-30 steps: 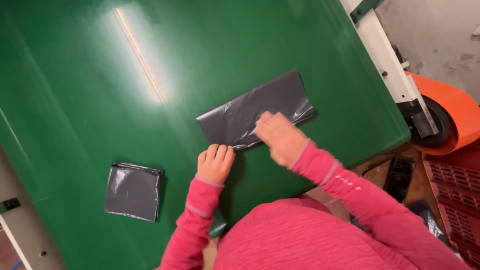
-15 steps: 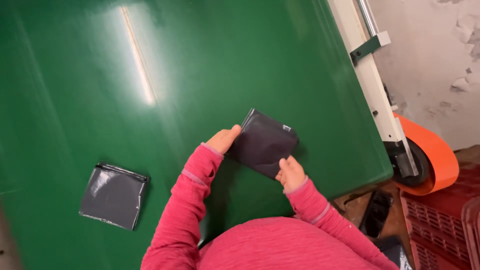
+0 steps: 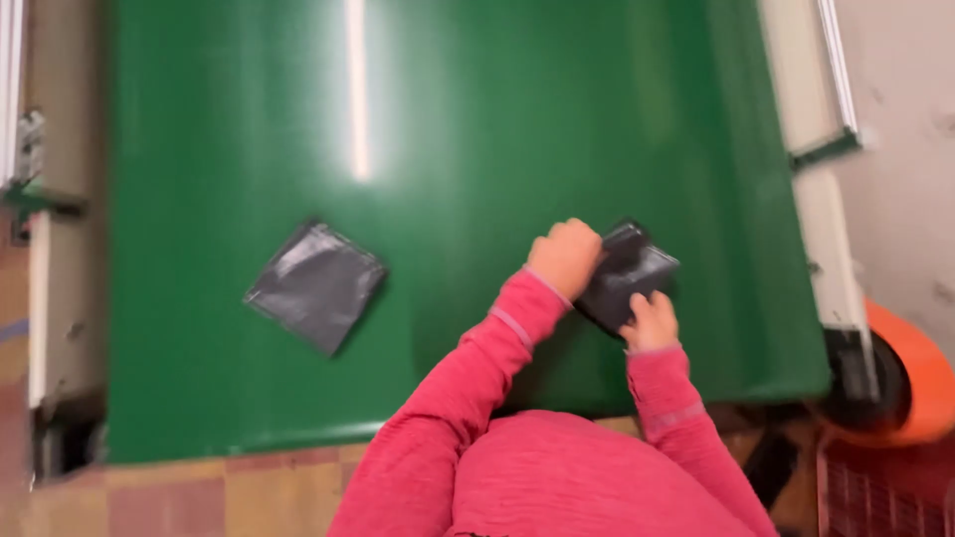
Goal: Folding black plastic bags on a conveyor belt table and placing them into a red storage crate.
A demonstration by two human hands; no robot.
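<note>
Head view, looking down on a green table that fills most of the frame.

Small folded dark grey plastic bag lies right of centre, on the table surface near its lower right edge. Both hands are on it. Left hand sits at the bag's left edge, fingers curled into a loose fist over that side, pressing or pinching the fold; exact finger contact is blurred. Right hand is just below the bag, fingertips on its lower edge, thumb side hidden. So the bag lies between the two hands, left hand above-left, right hand below. Whether either hand truly pinches the plastic or only presses it flat, I cannot tell.

Second folded grey bag, a flat square, lies alone left of centre, well apart from both hands.

Pink sleeves run from the bottom of the frame up to the hands. Orange wheel-like object at lower right, off the table. Pale metal frame rail along the table's right side.

Against half a second ago: the held bag looks smaller and more compact, another fold taken in. Left hand has closed over its edge rather than lying open beside it. The view has swung, so the square bag now sits nearer centre.
</note>
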